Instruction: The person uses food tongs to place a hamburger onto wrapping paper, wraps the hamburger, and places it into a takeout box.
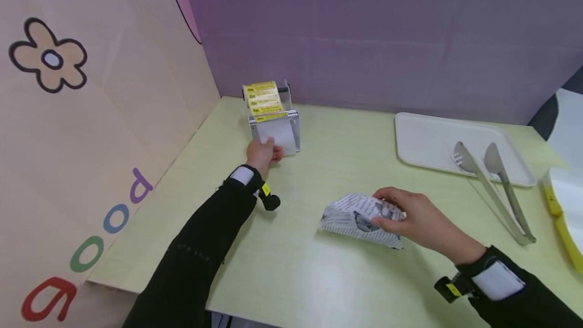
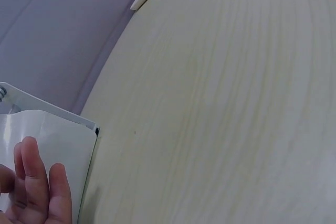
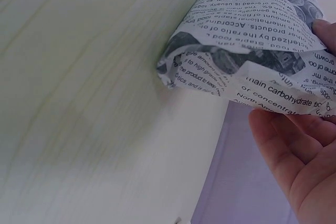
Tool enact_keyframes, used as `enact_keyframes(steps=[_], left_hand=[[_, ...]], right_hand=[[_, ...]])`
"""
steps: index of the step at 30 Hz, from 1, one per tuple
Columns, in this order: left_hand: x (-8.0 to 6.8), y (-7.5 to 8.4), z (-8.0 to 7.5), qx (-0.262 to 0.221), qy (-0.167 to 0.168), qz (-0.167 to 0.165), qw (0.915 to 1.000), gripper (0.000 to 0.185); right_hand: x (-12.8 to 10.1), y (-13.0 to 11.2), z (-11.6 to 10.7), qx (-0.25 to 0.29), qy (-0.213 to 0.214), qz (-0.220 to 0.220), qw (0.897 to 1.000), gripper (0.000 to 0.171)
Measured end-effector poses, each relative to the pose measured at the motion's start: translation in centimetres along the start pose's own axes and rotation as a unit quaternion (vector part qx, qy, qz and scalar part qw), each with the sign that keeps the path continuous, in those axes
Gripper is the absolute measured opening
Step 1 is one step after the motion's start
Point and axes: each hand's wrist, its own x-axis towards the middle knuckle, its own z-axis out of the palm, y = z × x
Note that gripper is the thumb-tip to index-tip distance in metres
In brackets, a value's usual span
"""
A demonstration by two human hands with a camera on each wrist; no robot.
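Note:
A label dispenser stands at the back left of the table and carries a roll of yellow labels. A white backing strip hangs down its front. My left hand pinches the strip's lower edge; in the left wrist view its fingers lie on the white strip. My right hand grips a parcel wrapped in newspaper-print paper that rests on the table in front of me. The right wrist view shows the parcel's folded open end above my palm.
A white tray lies at the back right, with metal tongs partly on it and reaching toward me. A yellow and white object sits at the right edge. A printed cardboard wall closes the left side and a purple wall the back.

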Motion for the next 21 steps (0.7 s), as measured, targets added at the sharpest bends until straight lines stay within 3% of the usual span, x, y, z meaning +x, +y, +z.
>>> enact_keyframes(steps=[7,12,16,19,21], left_hand=[[0.4,-0.5,0.0,0.041,0.013,0.008,0.9990,0.033],[0.1,-0.9,-0.6,0.137,0.023,0.052,0.9889,0.034],[-1.2,-0.3,-1.7,0.244,-0.004,0.088,0.9659,0.037],[-2.3,0.9,-2.4,0.317,-0.025,0.111,0.9416,0.041],[-2.8,1.8,-2.9,0.365,-0.012,0.148,0.9191,0.042]], right_hand=[[0.0,0.0,0.1,0.006,0.003,0.003,1.000,0.038],[0.1,0.1,0.4,0.010,-0.001,0.003,1.000,0.039],[0.1,0.1,0.4,0.006,0.000,0.002,1.000,0.040],[0.1,0.0,0.2,-0.001,0.003,-0.001,1.000,0.040],[0.3,0.0,0.2,-0.003,0.000,-0.003,1.000,0.041]])
